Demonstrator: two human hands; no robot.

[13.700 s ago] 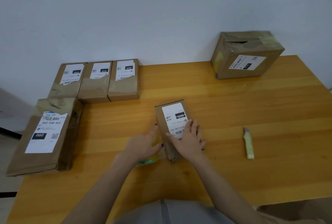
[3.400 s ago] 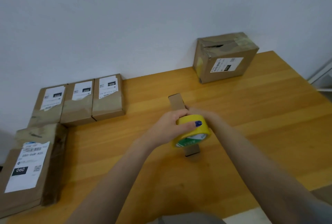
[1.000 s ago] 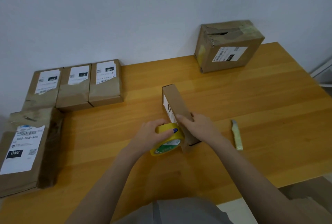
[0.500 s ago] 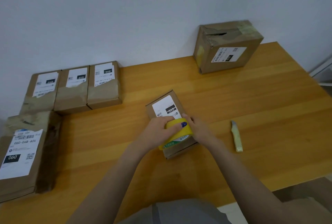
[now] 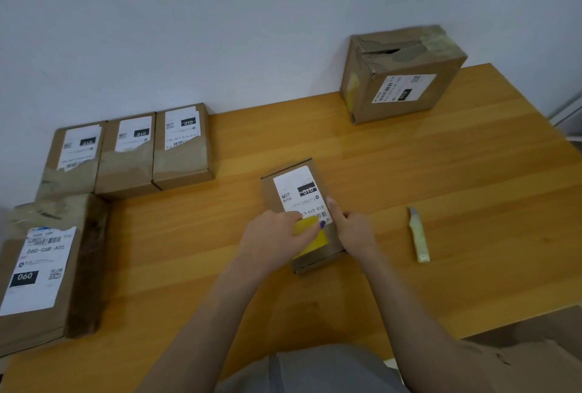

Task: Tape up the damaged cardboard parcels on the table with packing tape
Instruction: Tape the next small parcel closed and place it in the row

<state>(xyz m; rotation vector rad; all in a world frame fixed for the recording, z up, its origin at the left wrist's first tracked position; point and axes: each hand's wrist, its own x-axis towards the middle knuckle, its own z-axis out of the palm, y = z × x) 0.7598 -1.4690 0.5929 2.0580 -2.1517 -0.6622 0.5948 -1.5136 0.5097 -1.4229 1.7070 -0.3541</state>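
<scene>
While the left hand [image 5: 273,236] curls round the tape roll [image 5: 311,236] atop the parcel [image 5: 268,197], the right hand [image 5: 354,228] pinches the parcel's right edge, thumb on its label [image 5: 297,189].

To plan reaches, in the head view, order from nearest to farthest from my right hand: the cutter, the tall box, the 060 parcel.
1. cutter, just right of the right hand.
2. tall box, back right.
3. 060 parcel, far left.

A parcel-packing station is suggested: labelled cardboard parcels [image 5: 182,147] are lined along the far edge of the wooden table [image 5: 441,178], a cutter [image 5: 418,235] is laid on it, and a bare wall [image 5: 220,30] is seen behind.
</scene>
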